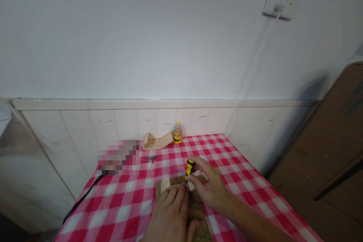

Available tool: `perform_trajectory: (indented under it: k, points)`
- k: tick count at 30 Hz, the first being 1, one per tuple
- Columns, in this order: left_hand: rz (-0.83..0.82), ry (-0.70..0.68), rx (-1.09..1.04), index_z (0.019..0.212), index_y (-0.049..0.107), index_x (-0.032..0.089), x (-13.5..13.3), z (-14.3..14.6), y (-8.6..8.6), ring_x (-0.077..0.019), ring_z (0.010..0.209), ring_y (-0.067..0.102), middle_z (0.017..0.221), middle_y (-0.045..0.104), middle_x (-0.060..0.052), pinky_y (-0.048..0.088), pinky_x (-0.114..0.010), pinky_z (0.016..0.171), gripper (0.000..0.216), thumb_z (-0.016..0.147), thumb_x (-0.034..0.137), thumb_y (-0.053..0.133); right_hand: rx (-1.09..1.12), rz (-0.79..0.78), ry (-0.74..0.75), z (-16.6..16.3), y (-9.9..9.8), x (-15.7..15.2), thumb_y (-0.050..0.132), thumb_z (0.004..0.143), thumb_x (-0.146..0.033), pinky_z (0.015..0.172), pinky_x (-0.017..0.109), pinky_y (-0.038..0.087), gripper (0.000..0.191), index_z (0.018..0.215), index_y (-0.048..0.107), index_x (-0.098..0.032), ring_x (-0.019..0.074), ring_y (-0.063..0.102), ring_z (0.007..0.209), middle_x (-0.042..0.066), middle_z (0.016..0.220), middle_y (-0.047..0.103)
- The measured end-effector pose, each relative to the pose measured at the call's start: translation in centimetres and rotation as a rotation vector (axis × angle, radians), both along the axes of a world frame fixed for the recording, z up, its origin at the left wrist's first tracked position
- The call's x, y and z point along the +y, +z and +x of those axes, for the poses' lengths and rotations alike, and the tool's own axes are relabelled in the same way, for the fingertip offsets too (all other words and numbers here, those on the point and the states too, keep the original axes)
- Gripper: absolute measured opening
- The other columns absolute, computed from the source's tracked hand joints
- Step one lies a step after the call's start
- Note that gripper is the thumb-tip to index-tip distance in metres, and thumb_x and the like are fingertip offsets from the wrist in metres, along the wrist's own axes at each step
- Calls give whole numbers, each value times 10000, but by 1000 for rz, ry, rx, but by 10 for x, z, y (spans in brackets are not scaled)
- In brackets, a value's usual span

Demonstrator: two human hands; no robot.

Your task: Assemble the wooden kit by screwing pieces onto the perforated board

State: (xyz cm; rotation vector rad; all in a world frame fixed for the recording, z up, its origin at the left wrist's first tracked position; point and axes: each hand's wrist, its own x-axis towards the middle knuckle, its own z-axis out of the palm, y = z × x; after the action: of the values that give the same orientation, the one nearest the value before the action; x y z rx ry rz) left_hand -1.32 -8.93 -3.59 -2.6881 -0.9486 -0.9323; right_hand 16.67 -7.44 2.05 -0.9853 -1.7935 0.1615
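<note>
My right hand (pixel 208 183) has its fingers closed round a small yellow-and-black screwdriver (pixel 190 167), held nearly upright with its tip down. Beneath that tip is a pale wooden piece (pixel 165 185), lying on a brown board (pixel 202 217). My left hand (pixel 171 211) presses its fingers together onto the wooden piece and steadies it, the fingertips close beside the screwdriver's tip. Both hands cover much of the wood, and whether a screw sits under the tip is too small to tell.
A red-and-white checked cloth (pixel 124 200) covers the table. Farther back lie several metal screws (pixel 150 158), an angled wooden part with holes (pixel 157 143) and a yellow-capped bottle (pixel 177 133). A blurred-out object (pixel 120 157) with a black cable is at left; a large cardboard box (pixel 334 132) stands right.
</note>
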Motion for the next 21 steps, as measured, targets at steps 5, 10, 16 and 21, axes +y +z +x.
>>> perform_trajectory:
  k: [5, 10, 16, 21]
  points:
    - [-26, 20, 16, 1281, 667, 73, -1, 1, 1, -332, 1079, 674, 1241, 729, -162, 561, -452, 928, 648, 845, 552, 685, 4, -7, 13, -1, 1, 0, 648, 869, -123, 794, 321, 632, 506, 1355, 598, -255, 200, 744, 888, 75, 1099, 763]
    - [-23, 34, 34, 1276, 677, 83, -2, 1, 7, -329, 1060, 696, 1241, 734, -158, 588, -435, 916, 639, 839, 548, 686, 28, 0, 35, 0, -1, 1, 673, 859, -118, 767, 308, 625, 531, 1358, 595, -278, 195, 740, 857, 65, 1079, 764]
    - [139, 4, -28, 1201, 704, 93, -1, -3, 16, -302, 999, 734, 1157, 772, -124, 632, -400, 831, 533, 865, 504, 656, 152, -62, 52, 3, -4, 4, 707, 820, -109, 733, 304, 604, 566, 1334, 601, -322, 186, 723, 805, 31, 1007, 757]
    - [369, -87, -82, 1085, 709, 110, 0, -12, 27, -252, 914, 760, 1025, 804, -101, 624, -343, 765, 341, 990, 354, 490, 566, -115, 7, 10, 2, 17, 709, 840, -179, 734, 306, 593, 561, 1362, 537, -290, 175, 702, 788, 14, 895, 706]
